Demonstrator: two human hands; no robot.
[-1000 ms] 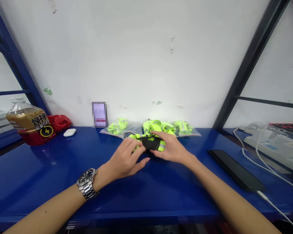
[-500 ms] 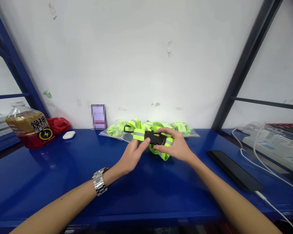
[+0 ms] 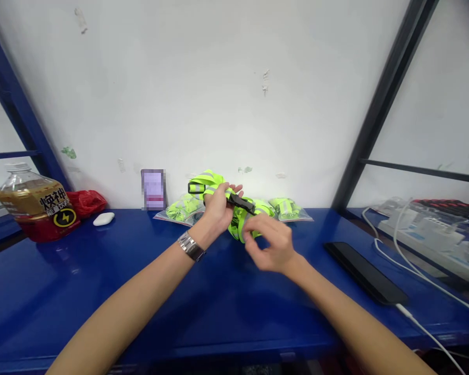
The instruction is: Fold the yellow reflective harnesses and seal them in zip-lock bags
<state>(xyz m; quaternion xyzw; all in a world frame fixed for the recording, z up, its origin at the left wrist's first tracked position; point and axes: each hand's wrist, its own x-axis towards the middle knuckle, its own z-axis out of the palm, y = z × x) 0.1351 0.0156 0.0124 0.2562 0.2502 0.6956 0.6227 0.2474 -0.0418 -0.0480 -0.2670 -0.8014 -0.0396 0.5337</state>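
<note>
reflective strap (image 3: pixel 207 179), neon yellow with a grey stripe, is held at the middle of the far part of the blue tabletop (image 3: pixel 180 307), partly lifted and looped, with more loops bunched beneath. its black buckle (image 3: pixel 241 202) is slanted toward four o'clock; a black ring (image 3: pixel 191 188) is seen on the strap at nine o'clock from it. the strap is gripped by the left hand (image 3: pixel 218 207), its fingers part curled and their tips shown beyond the band. the right hand (image 3: pixel 269 240) is placed at four o'clock from the buckle, thumb and forefinger curled to a narrow gap beside a loop; whether anything is pinched there cannot be told. for clean handling, the band is best kept flat and untwisted, the left grip held firm while slack is gathered in even turns, and the buckle left free of the loops. one clear bag of strap (image 3: pixel 182 208) is seen at nine o'clock, another clear bag of strap (image 3: pixel 288 208) at three. farther out, a lit phone (image 3: pixel 153 188), white case (image 3: pixel 103 219) and bottle (image 3: pixel 33 203) are found toward nine, a dark phone (image 3: pixel 365 272) toward four.
</note>
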